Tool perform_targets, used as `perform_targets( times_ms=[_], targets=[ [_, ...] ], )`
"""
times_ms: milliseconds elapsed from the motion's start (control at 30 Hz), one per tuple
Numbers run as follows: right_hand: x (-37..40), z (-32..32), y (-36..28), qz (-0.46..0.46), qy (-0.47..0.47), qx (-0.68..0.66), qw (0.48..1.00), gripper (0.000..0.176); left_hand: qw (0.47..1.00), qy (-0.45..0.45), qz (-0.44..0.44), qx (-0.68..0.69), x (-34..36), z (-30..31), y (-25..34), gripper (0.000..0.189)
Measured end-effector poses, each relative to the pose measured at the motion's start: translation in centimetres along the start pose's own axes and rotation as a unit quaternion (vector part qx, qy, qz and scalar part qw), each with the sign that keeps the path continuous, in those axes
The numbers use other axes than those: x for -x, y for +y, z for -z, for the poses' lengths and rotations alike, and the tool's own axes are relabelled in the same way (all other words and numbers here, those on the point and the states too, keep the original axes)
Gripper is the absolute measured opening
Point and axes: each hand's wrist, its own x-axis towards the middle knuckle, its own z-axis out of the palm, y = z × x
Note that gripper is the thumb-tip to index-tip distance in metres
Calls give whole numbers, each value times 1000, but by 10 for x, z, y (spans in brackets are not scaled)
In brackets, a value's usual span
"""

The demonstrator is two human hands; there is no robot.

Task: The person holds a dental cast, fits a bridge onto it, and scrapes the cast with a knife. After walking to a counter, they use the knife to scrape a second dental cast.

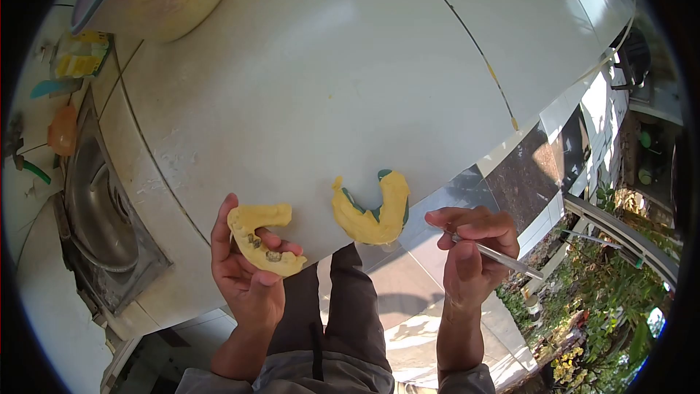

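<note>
My left hand [251, 288] holds a yellow U-shaped dental cast [251, 244] by its underside and inner curve, over the counter's front edge. Teeth shapes and dark grey patches show along one arm of the cast. To its right, a second yellow U-shaped piece [372, 228] lies at the counter edge, with green material along its inner side and one end. My right hand [474, 244] is closed in a pinch around a slim metal hand tool [510, 260], off the counter to the right. The tool's handle points down and right; its working tip is hidden by my fingers.
The white tiled counter [292, 102] spreads ahead, with a large stained bowl [164, 0] at its far left. A steel sink [102, 204] is set in at the left, near an orange item [63, 131]. Floor tiles, a metal rail [620, 233] and plants [598, 314] lie to the right.
</note>
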Motion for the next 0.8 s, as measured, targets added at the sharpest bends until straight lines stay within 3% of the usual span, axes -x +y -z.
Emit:
perform_targets(
  times_ms=[100, 167, 233, 467, 800],
  targets=[
    [1, -10, -12, 42, 34, 71, 996, 11, 1000, 7, 6, 28, 6, -12, 21, 100],
    [1, -13, -9, -5, 51, 129, 990, 9, 999, -7, 1, 44, 7, -14, 27, 97],
    [2, -11, 3, -73, 73, 131, 986, 9, 999, 7, -32, 17, 4, -7, 16, 90],
    [6, -4, 30, -46, 73, 91, 992, 8, 996, 41, -71, -24, -5, 11, -15, 84],
    [6, 1, 30, -18, 21, 84, 996, 9, 995, 20, -91, -41, -1, 18, -17, 92]
  ],
)
